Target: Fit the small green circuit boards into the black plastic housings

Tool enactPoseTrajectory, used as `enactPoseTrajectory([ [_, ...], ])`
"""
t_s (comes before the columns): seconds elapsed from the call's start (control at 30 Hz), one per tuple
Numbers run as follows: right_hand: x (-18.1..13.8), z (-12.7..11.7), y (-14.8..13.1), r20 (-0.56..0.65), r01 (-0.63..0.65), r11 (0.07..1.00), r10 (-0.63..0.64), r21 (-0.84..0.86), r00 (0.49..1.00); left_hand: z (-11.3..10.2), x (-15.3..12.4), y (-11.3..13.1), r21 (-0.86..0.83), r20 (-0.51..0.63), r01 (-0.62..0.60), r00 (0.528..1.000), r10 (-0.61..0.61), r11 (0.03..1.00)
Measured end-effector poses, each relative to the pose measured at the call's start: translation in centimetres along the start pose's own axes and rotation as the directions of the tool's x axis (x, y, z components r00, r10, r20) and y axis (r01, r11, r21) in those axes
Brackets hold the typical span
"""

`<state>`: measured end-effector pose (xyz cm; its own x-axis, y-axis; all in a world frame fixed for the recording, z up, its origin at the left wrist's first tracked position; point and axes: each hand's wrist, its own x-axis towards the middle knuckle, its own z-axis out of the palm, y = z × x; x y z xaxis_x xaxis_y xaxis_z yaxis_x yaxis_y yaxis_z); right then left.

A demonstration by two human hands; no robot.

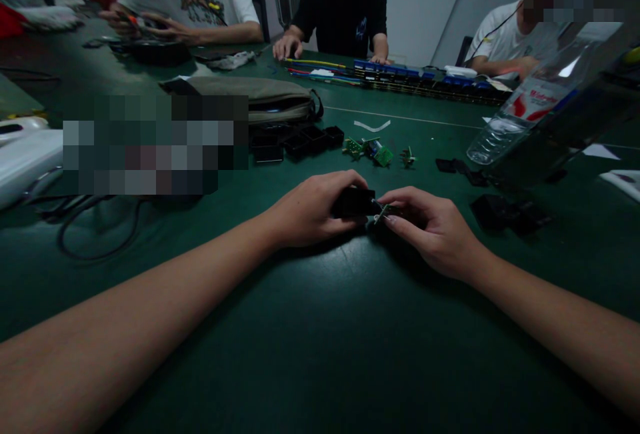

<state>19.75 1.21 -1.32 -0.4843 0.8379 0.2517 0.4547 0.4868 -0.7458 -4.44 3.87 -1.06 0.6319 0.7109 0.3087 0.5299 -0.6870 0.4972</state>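
Observation:
My left hand (320, 211) is wrapped round a small black plastic box (356, 202), its open end turned to the right. Between thumb and fingers, my right hand (435, 227) pinches a small green circuit board (383, 213) at the mouth of that box. Whether the board reaches inside the box I cannot tell. Beyond my hands lie several loose circuit boards (383, 155), with a single small board (408, 157) to their right. More black boxes (305, 141) stand in a cluster at the back left of them.
A clear plastic bottle (520, 114) stands at the right, near black parts (507, 213). A grey-green pouch (270, 97) lies behind the boxes. Dark cables (100, 247) curl at the left. Across the green table (350, 354) sit several people, one by a row of blue-black parts (420, 74).

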Motion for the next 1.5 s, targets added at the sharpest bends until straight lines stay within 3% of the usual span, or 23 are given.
enactPoseTrajectory([
  [1.07, 0.05, -0.17, -0.46, 0.048, 0.003, 1.000, -0.004, 0.016, 0.999, -0.11, -0.03, 0.33, 0.025, -0.047, 0.012, 0.999, -0.011, 1.000],
  [1.5, 0.11, -0.04, -0.32, 0.047, 0.009, 1.000, -0.008, -0.025, 0.999, 0.00, -0.11, 0.37, 0.053, -0.052, -0.070, 0.996, 0.073, 0.996],
])
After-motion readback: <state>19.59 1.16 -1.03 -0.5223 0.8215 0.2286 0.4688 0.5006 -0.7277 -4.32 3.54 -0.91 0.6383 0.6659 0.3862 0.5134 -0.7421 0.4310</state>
